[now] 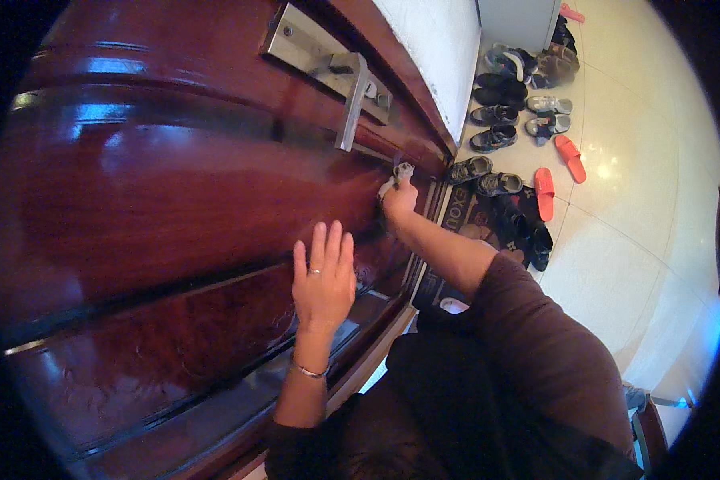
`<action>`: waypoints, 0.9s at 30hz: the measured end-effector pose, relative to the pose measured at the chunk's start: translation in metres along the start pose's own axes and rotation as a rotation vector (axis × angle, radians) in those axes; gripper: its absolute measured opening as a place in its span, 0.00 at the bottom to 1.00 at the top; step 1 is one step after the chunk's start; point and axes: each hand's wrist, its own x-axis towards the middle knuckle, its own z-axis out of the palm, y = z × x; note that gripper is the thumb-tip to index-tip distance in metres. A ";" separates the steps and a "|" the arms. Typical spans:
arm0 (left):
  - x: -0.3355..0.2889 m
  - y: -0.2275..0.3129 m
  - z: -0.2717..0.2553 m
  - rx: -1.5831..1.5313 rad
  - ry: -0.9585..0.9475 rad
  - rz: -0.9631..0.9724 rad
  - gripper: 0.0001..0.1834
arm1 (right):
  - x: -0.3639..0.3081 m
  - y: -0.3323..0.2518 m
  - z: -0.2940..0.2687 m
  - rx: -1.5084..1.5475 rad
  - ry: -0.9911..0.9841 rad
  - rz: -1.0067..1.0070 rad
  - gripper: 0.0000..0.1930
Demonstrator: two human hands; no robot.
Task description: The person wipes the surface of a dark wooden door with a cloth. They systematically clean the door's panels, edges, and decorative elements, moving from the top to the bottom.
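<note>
Wiping the door (160, 200) near its lower edge, rag (398, 178) in my right hand (398, 204).

My right hand is fisted around the grey rag, pressing it to the red panel below the handle (350, 102), close to the door's hinge-side edge by the mat (464, 220). My left hand (324, 280) lies flat, fingers spread, on the panel's middle, holding nothing. I judge the wipe is mid-pass; next I'd need steady pressure along the groove, keeping clear of the shoes (496, 136).

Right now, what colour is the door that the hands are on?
The door is a glossy dark reddish brown, with a silver metal handle. The head view shows it.
</note>
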 end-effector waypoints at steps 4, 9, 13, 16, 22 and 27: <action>-0.045 0.007 0.028 -0.181 0.040 0.026 0.24 | -0.092 -0.010 -0.024 0.055 -0.149 -0.093 0.23; -0.087 0.039 0.063 -0.600 0.023 -0.214 0.24 | -0.147 -0.004 -0.043 0.238 -0.393 0.120 0.19; -0.109 0.054 0.099 -0.812 -0.014 -0.501 0.29 | -0.128 0.001 -0.039 -0.035 -0.344 0.021 0.17; -0.113 0.055 0.111 -0.762 -0.002 -0.429 0.31 | -0.089 0.041 -0.005 -0.131 -0.309 0.303 0.19; -0.112 0.059 0.115 -0.756 0.010 -0.423 0.30 | -0.065 0.094 0.005 -0.194 -0.236 0.037 0.19; -0.117 0.069 0.129 -0.628 0.081 -0.442 0.30 | -0.151 0.091 -0.009 -0.028 -0.323 -0.157 0.22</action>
